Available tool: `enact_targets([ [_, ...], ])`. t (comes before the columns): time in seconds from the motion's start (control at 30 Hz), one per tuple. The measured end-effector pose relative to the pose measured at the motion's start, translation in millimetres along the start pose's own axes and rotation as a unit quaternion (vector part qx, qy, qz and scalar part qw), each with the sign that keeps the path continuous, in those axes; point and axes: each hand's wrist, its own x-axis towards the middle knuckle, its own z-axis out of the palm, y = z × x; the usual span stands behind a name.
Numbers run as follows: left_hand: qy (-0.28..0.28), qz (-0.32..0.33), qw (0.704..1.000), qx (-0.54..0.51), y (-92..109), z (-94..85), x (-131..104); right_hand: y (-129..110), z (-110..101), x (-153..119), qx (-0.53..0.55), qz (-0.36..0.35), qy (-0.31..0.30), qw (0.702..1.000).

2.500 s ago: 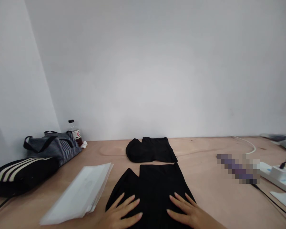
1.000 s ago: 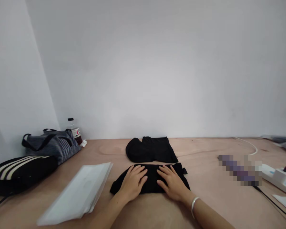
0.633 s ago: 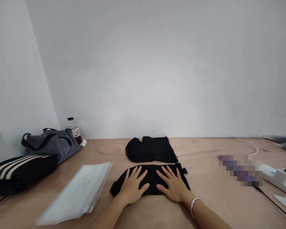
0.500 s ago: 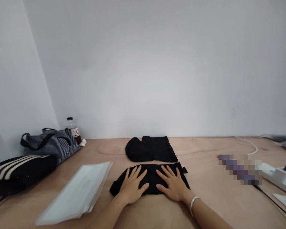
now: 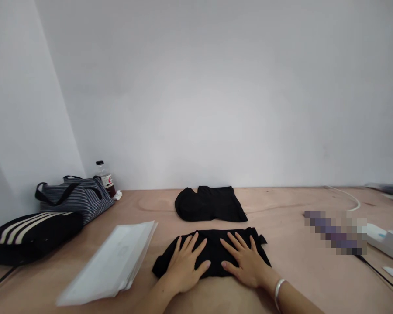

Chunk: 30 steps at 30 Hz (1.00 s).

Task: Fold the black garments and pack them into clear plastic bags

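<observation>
A folded black cloth piece [image 5: 215, 253] lies flat near the front of the table, a small tab sticking out at its right end. My left hand [image 5: 186, 264] rests on its left half, palm down with fingers spread. On the right half lies my right hand [image 5: 245, 259], likewise flat and spread, a silver bangle on its wrist. Just beyond, apart from the first piece, a second black cloth item [image 5: 209, 204] with a rounded left end and a notch lies flat. What kind of garment either is, I cannot tell.
Left of my hands lies a stack of clear plastic bags [image 5: 108, 264]. Farther left are a black striped pouch [image 5: 36, 237], a striped handbag [image 5: 75, 196] and a bottle [image 5: 106, 179]. To the right are a blurred-out object [image 5: 334, 233] and a white power strip [image 5: 383, 240].
Both hands and the near black cloth have slid slightly toward me, widening the gap to the far cloth. The whole view has shifted a little to the right.
</observation>
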Motion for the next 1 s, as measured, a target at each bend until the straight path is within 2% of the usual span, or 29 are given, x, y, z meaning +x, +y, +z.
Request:
enact_targets([
  [0.13, 0.047, -0.021, 0.999, 0.018, -3.7, -9.4, -0.3, -8.2, -7.8, 2.1, -0.004, -0.018, 0.015, 1.000],
  [0.23, 0.100, -0.097, 0.989, 0.045, -13.5, -19.3, -3.4, -25.0, -10.1, 10.0, 0.007, -0.046, 0.040, 0.998],
  [0.3, 0.109, -0.153, 0.981, 0.048, -22.2, -22.5, -6.0, -38.9, -6.4, 18.3, 0.016, -0.060, 0.050, 0.997],
  [0.43, 0.108, -0.213, 0.971, 0.025, -35.8, -19.8, -8.2, -58.1, 9.9, 35.0, 0.029, -0.055, 0.047, 0.997],
  [0.63, 0.066, -0.246, 0.966, -0.049, -43.6, -26.7, -13.1, -58.7, 23.0, 39.5, 0.027, -0.032, 0.031, 0.999],
  [0.73, 0.020, -0.245, 0.961, -0.124, -51.5, -34.5, -19.2, -58.0, 23.5, 38.4, 0.028, -0.034, 0.037, 0.998],
  [0.8, 0.014, -0.233, 0.951, -0.203, -55.1, -38.4, -20.7, -58.4, 23.8, 38.7, 0.028, -0.032, 0.038, 0.998],
  [0.87, 0.057, -0.228, 0.925, -0.300, -53.6, -41.3, -17.7, -58.8, 23.5, 39.4, 0.029, -0.029, 0.037, 0.998],
  [1.0, 0.243, -0.215, 0.826, -0.460, -32.3, -41.7, 0.4, -53.6, 17.3, 37.9, 0.038, -0.037, 0.046, 0.998],
])
